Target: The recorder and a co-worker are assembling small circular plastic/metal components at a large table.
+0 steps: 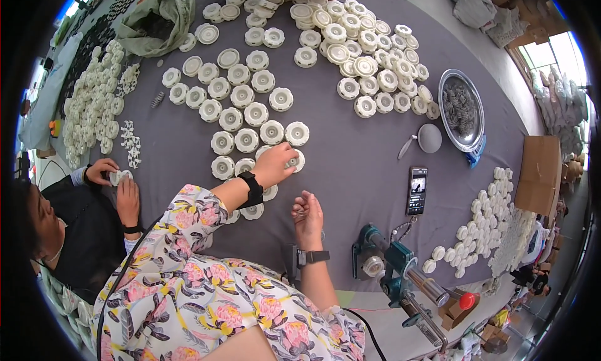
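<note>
My left hand (pixel 274 166) reaches across the table, fingertips pinched together over the middle of a white round cap (pixel 299 163). Anything small between those fingertips is hidden. My right hand (pixel 308 222) is held palm up with its fingers curled in, just nearer to me. Small greyish metal pieces that look like springs lie in its palm. Around my left hand stand rows of similar white scalloped caps (pixel 246 140), each with a recessed centre. Some caps are partly covered by my left hand and forearm.
A metal bowl (pixel 462 111) of dark springs stands at the right, near a phone (pixel 417 192) and a round grey disc (pixel 429 138). A green hand press (pixel 394 261) is at the front right edge. Piled caps (pixel 369 54) lie far back. A co-worker's hands (pixel 119 179) work at the left.
</note>
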`<state>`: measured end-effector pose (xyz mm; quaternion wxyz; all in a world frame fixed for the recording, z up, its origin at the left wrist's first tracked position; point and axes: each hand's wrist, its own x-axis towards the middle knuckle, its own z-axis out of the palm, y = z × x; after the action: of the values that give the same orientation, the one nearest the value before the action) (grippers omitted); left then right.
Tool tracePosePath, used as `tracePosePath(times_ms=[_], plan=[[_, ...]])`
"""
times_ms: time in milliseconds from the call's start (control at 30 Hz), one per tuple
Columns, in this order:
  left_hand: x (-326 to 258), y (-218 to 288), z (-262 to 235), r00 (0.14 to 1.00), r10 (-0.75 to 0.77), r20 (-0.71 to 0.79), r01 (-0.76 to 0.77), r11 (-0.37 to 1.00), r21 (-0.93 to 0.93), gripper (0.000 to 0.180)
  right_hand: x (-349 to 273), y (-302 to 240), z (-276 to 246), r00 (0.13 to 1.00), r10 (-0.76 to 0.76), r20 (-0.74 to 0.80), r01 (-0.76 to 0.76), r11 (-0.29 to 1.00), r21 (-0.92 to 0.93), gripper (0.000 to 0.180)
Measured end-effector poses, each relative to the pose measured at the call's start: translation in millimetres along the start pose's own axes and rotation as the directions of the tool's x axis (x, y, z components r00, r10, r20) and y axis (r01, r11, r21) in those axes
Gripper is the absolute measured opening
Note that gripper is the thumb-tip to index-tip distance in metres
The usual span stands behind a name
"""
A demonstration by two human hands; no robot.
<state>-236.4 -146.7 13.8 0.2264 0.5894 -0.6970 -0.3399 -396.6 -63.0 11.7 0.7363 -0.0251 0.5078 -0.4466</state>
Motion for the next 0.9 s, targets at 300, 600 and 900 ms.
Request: tracePosePath(times_ms=[300, 600, 900], plan=[[-33.6, 36.4, -7.6, 0.894, 0.35, 0.281, -0.296, 0.93, -0.217, 0.036, 4.5, -3.5, 1.7, 0.998, -0.03, 0.057, 0.021, 0.988, 0.155, 0.033], [-67.4, 28.4, -9.8, 0.973, 0.141, 0.182, -0.087, 0.957, -0.275, 0.026, -20.4, 4.5, 8.7, 0.989, 0.041, 0.139, -0.038, 0.999, -0.019, 0.042], [-53.0, 38.7, -26.0, 0.937, -0.027, 0.347, 0.201, 0.855, -0.477, 0.026, -26.2, -2.7, 8.5, 0.978, -0.029, 0.207, 0.021, 0.999, 0.045, 0.037]])
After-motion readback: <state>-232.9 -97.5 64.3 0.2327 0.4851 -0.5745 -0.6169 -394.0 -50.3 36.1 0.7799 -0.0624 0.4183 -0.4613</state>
